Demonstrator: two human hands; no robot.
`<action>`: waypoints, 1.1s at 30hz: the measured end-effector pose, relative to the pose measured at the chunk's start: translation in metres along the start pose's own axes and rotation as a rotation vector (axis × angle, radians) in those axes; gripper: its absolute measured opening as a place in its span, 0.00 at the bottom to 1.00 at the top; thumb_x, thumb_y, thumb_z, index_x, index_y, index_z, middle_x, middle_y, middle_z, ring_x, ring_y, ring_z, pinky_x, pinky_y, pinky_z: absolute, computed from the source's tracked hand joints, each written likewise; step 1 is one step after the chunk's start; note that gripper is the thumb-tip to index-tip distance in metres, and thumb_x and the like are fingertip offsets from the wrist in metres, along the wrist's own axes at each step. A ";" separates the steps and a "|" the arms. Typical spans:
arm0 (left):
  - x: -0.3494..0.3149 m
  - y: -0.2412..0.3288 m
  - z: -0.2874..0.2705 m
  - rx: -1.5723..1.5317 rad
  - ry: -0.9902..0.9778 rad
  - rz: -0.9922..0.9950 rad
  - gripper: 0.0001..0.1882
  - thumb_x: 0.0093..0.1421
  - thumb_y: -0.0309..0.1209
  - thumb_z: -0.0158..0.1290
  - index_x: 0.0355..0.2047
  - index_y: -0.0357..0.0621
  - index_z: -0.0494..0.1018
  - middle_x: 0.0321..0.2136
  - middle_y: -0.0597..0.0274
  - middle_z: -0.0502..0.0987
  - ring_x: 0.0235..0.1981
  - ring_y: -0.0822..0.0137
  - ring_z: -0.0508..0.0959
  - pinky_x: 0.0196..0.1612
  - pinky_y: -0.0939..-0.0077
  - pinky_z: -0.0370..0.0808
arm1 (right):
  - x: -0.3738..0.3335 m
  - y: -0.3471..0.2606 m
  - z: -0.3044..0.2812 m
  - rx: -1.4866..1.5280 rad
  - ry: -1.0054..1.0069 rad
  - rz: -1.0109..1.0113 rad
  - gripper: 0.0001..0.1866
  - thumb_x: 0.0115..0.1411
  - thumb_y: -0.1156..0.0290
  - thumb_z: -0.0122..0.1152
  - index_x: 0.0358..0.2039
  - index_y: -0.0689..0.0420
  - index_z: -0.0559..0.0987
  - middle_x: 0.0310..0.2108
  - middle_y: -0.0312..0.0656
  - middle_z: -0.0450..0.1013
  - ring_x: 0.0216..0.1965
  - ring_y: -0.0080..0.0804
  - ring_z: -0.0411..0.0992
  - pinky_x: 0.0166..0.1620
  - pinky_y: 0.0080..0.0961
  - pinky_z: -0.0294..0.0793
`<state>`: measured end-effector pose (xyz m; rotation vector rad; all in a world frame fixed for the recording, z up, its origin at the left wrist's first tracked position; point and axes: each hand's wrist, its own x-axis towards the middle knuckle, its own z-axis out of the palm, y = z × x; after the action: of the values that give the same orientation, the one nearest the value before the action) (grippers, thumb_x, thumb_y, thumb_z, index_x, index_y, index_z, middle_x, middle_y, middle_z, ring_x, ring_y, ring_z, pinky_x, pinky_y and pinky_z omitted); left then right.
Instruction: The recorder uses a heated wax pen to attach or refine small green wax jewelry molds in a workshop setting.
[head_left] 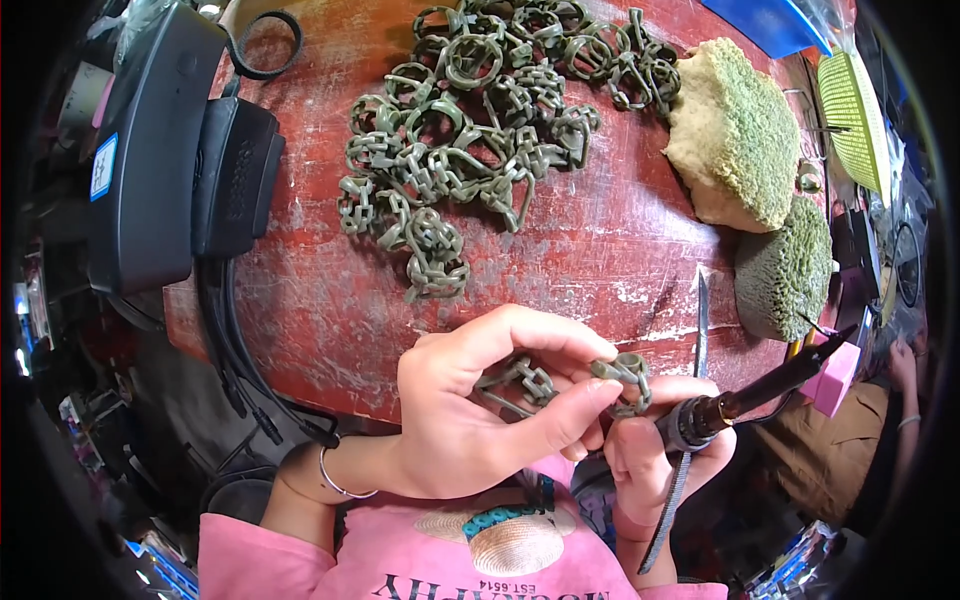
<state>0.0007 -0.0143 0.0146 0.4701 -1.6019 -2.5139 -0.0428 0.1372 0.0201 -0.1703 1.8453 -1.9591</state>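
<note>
In front of my chest, my left hand (465, 400) pinches a small chain of carved green links (536, 382), with one chunky ring link held up between thumb and forefinger. Part of the chain hangs back across my palm. Closed around a black rotary tool handpiece (692, 424) with a brass-coloured collar, my right hand (650, 465) meets the left at the ring link. The handpiece's working tip is hidden by my fingers. A dark strap (667, 510) hangs below it. Beyond my hands lies a heap of similar green chains (450, 150) on the worn red table (310, 310).
Two rough, greenish sponge-like blocks (735, 140) (785, 270) stand at the right, near a pink block (832, 375). A thin metal strip (702, 310) lies by my right hand. Black boxes (235, 180) with cables occupy the left edge. Another person's hand (903, 365) shows far right.
</note>
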 end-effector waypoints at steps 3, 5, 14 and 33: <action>0.000 0.001 0.001 -0.093 0.021 -0.039 0.08 0.55 0.19 0.49 0.35 0.28 0.65 0.24 0.49 0.75 0.20 0.69 0.77 0.18 0.81 0.74 | 0.001 -0.001 0.004 0.071 0.001 -0.001 0.11 0.47 0.84 0.61 0.33 0.69 0.72 0.27 0.48 0.74 0.26 0.25 0.73 0.29 0.19 0.72; 0.001 0.002 0.000 -0.068 0.002 -0.042 0.08 0.55 0.20 0.49 0.35 0.28 0.65 0.24 0.49 0.74 0.19 0.69 0.76 0.17 0.82 0.73 | 0.000 0.000 0.002 0.106 0.003 -0.003 0.11 0.47 0.84 0.61 0.32 0.69 0.72 0.26 0.47 0.74 0.26 0.25 0.73 0.28 0.18 0.72; 0.006 -0.006 -0.002 0.295 -0.076 0.258 0.11 0.49 0.18 0.53 0.35 0.33 0.72 0.28 0.52 0.75 0.24 0.70 0.76 0.26 0.81 0.72 | 0.002 -0.013 -0.010 0.167 0.006 0.170 0.14 0.48 0.68 0.64 0.26 0.65 0.70 0.12 0.40 0.67 0.10 0.20 0.63 0.13 0.15 0.58; -0.006 -0.003 0.001 -0.080 -0.194 0.062 0.23 0.47 0.18 0.59 0.42 0.32 0.62 0.22 0.53 0.74 0.20 0.74 0.74 0.18 0.85 0.69 | -0.001 -0.011 0.001 0.139 0.026 -0.052 0.11 0.50 0.75 0.60 0.29 0.67 0.68 0.14 0.43 0.68 0.10 0.20 0.62 0.13 0.14 0.59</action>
<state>0.0057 -0.0104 0.0138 0.1690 -1.5427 -2.6342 -0.0440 0.1368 0.0308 -0.1522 1.7289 -2.1266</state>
